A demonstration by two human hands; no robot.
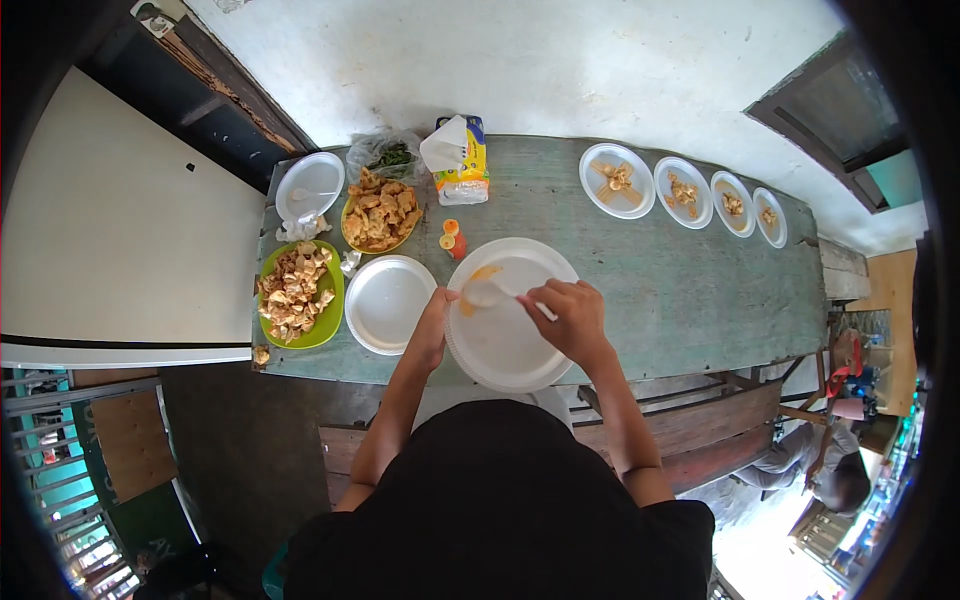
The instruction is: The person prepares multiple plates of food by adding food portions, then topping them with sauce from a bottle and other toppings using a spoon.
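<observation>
A white plate [515, 365] is at the table's near edge, in front of my body. My left hand [431, 328] is closed on its left rim. My right hand [572, 315] grips the handle of a white plastic spoon [487, 293], whose bowl rests at the plate's left side. Streaks of orange sauce [486, 271] lie on the plate around the spoon. Left of it, close to my left hand, sits another white plate [388, 300], with nothing on it. Two small orange-red bottles [455, 243] stand just beyond the plate.
Fried pieces fill a yellow bowl [380, 210] and a green plate [333, 300]. Behind are a white plate [305, 180], a bag of greens [390, 158] and a tissue pack [470, 160]. Several plates with food [617, 180] line the back right. A person [820, 465] sits beyond the bench [700, 430].
</observation>
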